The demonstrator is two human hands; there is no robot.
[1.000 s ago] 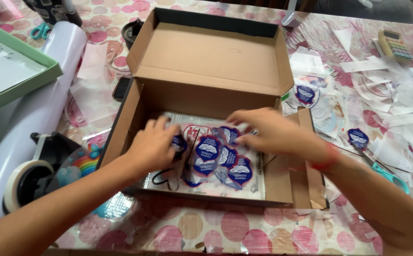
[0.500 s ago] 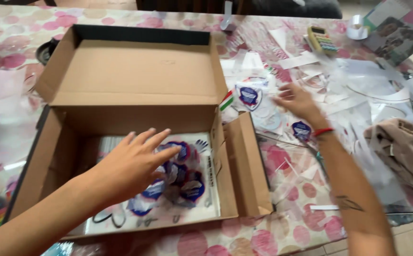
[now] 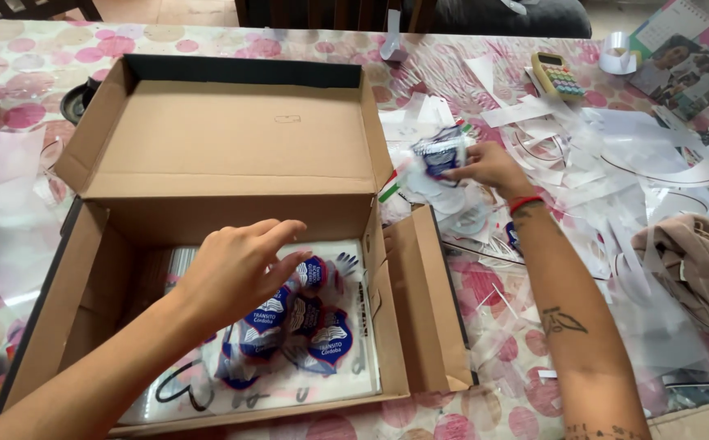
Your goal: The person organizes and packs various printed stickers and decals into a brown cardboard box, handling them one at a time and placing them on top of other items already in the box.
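Note:
An open brown cardboard box [image 3: 208, 138] lies on the table with its lid flipped back. Inside it sit several clear packets with blue round badges [image 3: 305, 322] on a clear sheet. My left hand [image 3: 236, 273] hovers over them with fingers spread, holding nothing. To the right of the box, my right hand [image 3: 491, 167] grips another clear packet with a blue badge [image 3: 438, 155], lifted just above a pile of white paper scraps [image 3: 615, 155].
A yellow calculator [image 3: 558, 77] and a roll of clear tape [image 3: 615, 57] lie at the far right. A beige cloth [image 3: 696, 261] sits at the right edge. The tablecloth [image 3: 28, 61] has pink dots. A dark round object [image 3: 77, 102] lies left of the box.
My right hand left the box, reached right to the scraps and picked up a blue-badge packet. My left hand stayed over the packets in the box, lifting slightly.

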